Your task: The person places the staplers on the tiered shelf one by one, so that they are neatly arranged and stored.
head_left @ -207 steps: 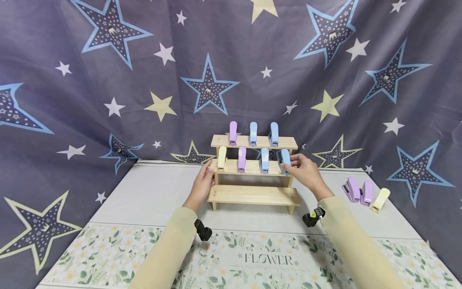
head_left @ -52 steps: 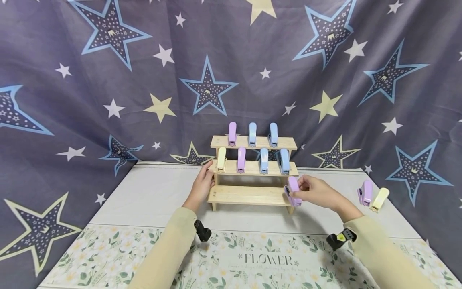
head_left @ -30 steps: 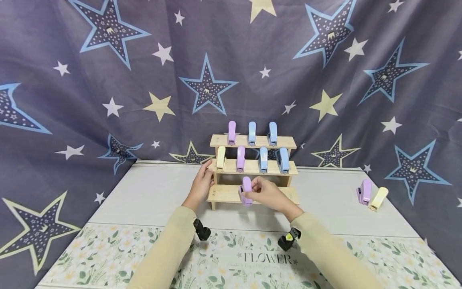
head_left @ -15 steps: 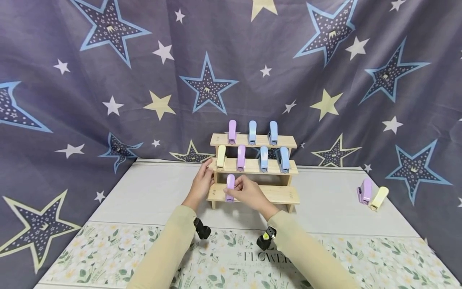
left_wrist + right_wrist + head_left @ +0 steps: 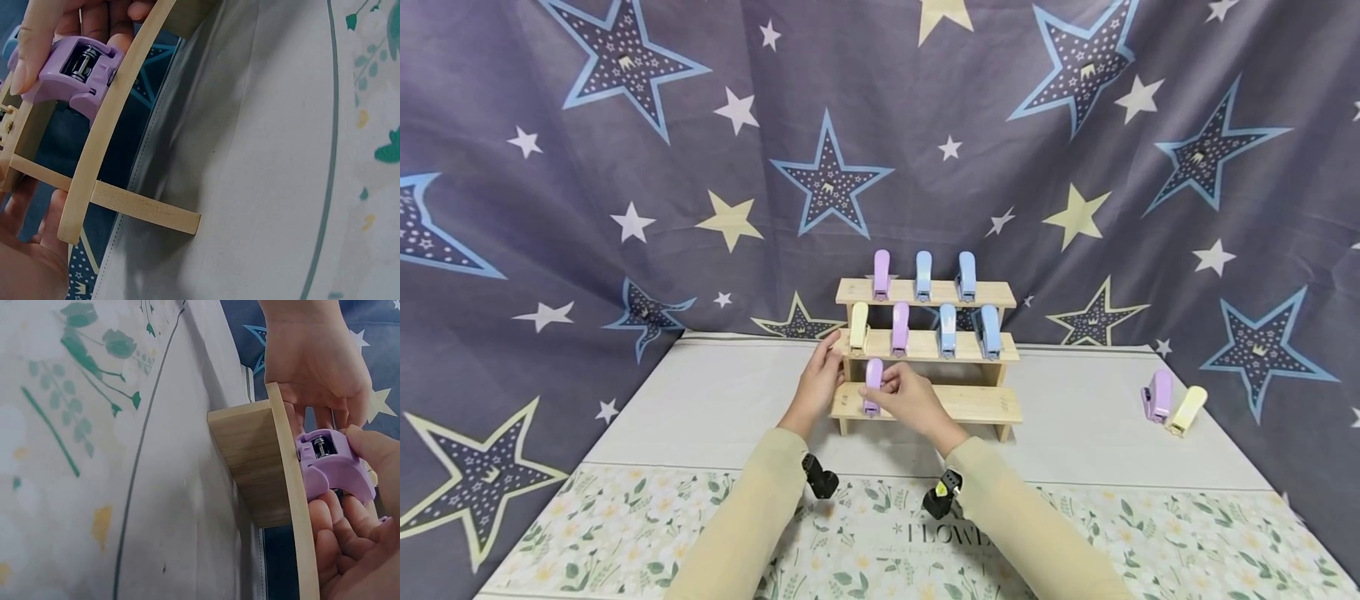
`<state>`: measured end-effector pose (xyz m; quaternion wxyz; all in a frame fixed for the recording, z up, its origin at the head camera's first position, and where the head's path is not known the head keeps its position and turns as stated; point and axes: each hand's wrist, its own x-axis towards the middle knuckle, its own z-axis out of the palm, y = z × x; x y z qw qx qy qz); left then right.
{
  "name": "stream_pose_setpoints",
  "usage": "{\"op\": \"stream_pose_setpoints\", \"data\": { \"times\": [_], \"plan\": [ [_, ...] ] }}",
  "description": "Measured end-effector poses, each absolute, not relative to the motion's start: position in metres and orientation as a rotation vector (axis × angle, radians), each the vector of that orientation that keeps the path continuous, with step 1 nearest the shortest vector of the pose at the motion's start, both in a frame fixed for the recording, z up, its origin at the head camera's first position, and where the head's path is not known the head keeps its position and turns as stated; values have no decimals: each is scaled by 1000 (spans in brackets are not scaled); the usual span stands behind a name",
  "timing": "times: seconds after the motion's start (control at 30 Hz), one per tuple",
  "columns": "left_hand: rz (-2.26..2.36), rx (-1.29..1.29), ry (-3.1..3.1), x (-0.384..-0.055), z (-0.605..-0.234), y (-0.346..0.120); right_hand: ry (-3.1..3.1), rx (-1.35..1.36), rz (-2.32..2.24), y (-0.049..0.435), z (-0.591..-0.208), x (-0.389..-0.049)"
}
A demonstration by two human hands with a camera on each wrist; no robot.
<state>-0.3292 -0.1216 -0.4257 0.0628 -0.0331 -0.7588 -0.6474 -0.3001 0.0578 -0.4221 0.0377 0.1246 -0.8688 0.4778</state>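
My right hand pinches a small purple stapler between thumb and fingers, at the left end of the lowest step of a wooden display stand. In the right wrist view that stapler shows its metal spring and meets the shelf board. My left hand grips the left side of the stand at the middle step; in the left wrist view its fingers lie about the side upright. On the middle step stand a yellow stapler, a purple stapler and two blue staplers.
The top step bears a purple stapler and two blue staplers. On the table at right lie another purple stapler and a yellow stapler. A star-patterned curtain hangs behind; a floral cloth covers the front.
The rightmost blue stapler was released on the middle step. My right hand then brought a purple stapler from the table leftward to the lowest step's left end. My left hand stayed.
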Motion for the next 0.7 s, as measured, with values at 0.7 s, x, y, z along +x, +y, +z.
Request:
{"op": "stream_pose_setpoints", "data": {
  "times": [0.7],
  "plan": [
    [-1978,-110,-2279,-330,-425,-122,-2724,471,1526,71,-417,-296]
  ]
}}
